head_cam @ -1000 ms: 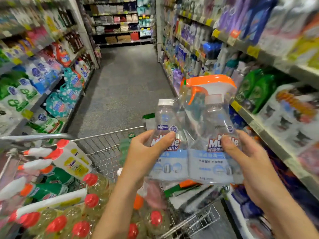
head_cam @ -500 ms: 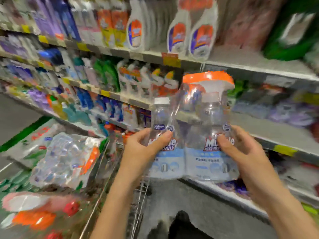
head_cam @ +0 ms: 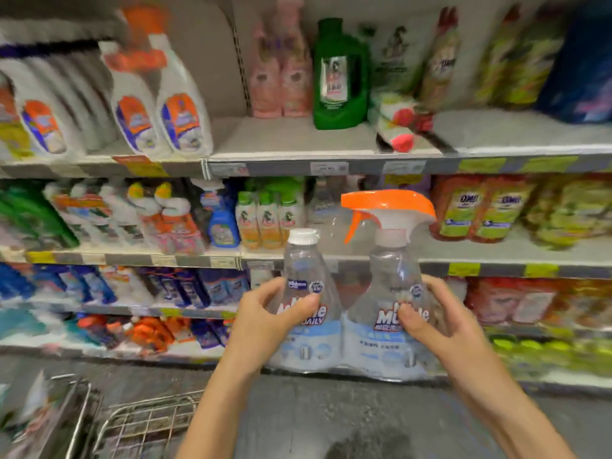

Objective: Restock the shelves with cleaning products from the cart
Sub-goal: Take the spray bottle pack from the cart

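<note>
I hold a shrink-wrapped twin pack of clear cleaner bottles (head_cam: 351, 346) upright in front of the shelves. One bottle has a white screw cap (head_cam: 302, 236), the other an orange-and-white spray trigger (head_cam: 390, 210). My left hand (head_cam: 265, 323) grips the capped bottle's side, thumb across its label. My right hand (head_cam: 440, 323) grips the spray bottle's side. The pack's top is level with the middle shelf (head_cam: 480, 256), which shows bare board behind the trigger. The wire cart (head_cam: 145, 422) is at the lower left, below the pack.
The top shelf (head_cam: 298, 140) has a bare stretch left of a green jug (head_cam: 341, 77), with a toppled bottle (head_cam: 397, 127) to its right. White refill pouches (head_cam: 159, 107) fill the upper left. Lower shelves are packed with bottles. Grey floor (head_cam: 331, 415) lies below.
My view has swung from the aisle and cart round to face the right-hand shelves. Both hands keep the same hold on the twin pack, now in front of the middle shelf.
</note>
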A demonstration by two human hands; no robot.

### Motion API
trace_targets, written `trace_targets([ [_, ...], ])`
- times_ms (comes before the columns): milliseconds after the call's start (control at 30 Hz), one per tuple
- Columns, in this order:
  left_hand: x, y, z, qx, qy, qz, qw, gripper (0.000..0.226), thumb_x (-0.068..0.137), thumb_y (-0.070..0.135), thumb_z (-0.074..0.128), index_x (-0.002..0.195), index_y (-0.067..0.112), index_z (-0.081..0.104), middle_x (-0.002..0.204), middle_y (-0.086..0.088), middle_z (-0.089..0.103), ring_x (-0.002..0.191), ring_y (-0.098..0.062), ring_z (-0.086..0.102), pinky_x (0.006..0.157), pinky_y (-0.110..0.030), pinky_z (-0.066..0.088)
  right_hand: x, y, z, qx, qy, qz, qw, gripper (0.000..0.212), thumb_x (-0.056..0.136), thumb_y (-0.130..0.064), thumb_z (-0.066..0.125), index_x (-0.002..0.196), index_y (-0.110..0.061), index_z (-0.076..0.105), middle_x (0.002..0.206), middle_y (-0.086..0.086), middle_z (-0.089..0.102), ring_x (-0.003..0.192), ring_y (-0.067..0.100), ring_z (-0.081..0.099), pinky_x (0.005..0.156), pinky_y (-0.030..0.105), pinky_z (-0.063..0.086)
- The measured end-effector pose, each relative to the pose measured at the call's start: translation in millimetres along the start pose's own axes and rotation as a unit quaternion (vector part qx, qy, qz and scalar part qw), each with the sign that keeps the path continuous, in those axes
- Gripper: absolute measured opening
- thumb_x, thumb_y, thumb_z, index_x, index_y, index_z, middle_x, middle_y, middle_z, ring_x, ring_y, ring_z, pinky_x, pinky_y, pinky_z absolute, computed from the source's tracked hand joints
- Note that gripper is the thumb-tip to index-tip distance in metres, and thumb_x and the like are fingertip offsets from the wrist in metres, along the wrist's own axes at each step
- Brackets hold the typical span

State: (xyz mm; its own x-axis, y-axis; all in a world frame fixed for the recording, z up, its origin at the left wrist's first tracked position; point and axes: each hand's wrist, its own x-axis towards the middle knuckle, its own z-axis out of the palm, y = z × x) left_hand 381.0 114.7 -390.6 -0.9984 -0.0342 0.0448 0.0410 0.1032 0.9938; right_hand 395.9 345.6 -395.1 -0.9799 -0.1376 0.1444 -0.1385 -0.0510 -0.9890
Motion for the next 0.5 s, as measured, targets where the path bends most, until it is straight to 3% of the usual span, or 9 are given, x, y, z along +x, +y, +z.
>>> trace_targets([
  [67, 13.4, -5.0, 21.4, 0.02, 0.003, 0.004, 1.0, 0.008, 0.076, 0.021, 0.074, 0.083, 0.025, 0.073, 0.082, 0.014, 0.075, 0.074, 0.008, 0.064, 0.064, -0.005, 0.045, 13.4, 8.7, -23.3, -0.002, -0.008, 0.009, 1.0, 0.028, 0.081, -0.029, 0.063, 0.106, -0.04, 0.063, 0.108, -0.006, 0.071, 0.101, 0.009, 0.067, 0.08, 0.019, 0.053],
  [167, 37.8, -16.4, 42.2, 0.055, 0.027, 0.017, 0.998, 0.012, 0.079, 0.012, 0.074, 0.083, 0.024, 0.073, 0.081, 0.019, 0.074, 0.075, 0.013, 0.062, 0.066, -0.002, 0.041, 42.3, 22.0, -46.2, -0.005, -0.024, 0.025, 0.999, 0.032, 0.08, -0.029, 0.064, 0.11, -0.04, 0.062, 0.111, -0.01, 0.07, 0.103, 0.005, 0.065, 0.077, 0.014, 0.051],
  [300, 77.5, -38.0, 52.8, 0.066, 0.052, -0.001, 0.996, 0.009, 0.079, 0.019, 0.073, 0.087, 0.022, 0.074, 0.084, 0.024, 0.072, 0.081, 0.015, 0.062, 0.069, 0.0, 0.04, 85.0, 47.7, -57.7, -0.008, -0.036, 0.055, 0.998, 0.036, 0.08, -0.026, 0.064, 0.115, -0.031, 0.058, 0.108, -0.015, 0.071, 0.1, 0.002, 0.066, 0.074, 0.011, 0.05],
  [400, 116.6, -58.2, 51.9, 0.089, 0.043, -0.01, 0.995, 0.01, 0.078, 0.024, 0.073, 0.081, 0.033, 0.071, 0.076, 0.033, 0.068, 0.078, 0.02, 0.059, 0.067, 0.002, 0.039, 118.7, 81.2, -59.4, -0.01, -0.014, 0.066, 0.998, 0.039, 0.079, -0.027, 0.064, 0.117, -0.028, 0.057, 0.109, -0.016, 0.07, 0.103, 0.001, 0.065, 0.077, 0.01, 0.049],
  [500, 159.0, -86.1, 49.9, 0.072, 0.024, -0.012, 0.997, 0.009, 0.073, 0.034, 0.071, 0.08, 0.029, 0.072, 0.076, 0.023, 0.072, 0.073, 0.014, 0.063, 0.063, -0.001, 0.042, 152.3, 120.9, -58.3, -0.002, 0.015, 0.075, 0.997, 0.039, 0.075, -0.03, 0.065, 0.113, -0.031, 0.06, 0.11, -0.018, 0.07, 0.105, 0.0, 0.064, 0.079, 0.01, 0.049],
])
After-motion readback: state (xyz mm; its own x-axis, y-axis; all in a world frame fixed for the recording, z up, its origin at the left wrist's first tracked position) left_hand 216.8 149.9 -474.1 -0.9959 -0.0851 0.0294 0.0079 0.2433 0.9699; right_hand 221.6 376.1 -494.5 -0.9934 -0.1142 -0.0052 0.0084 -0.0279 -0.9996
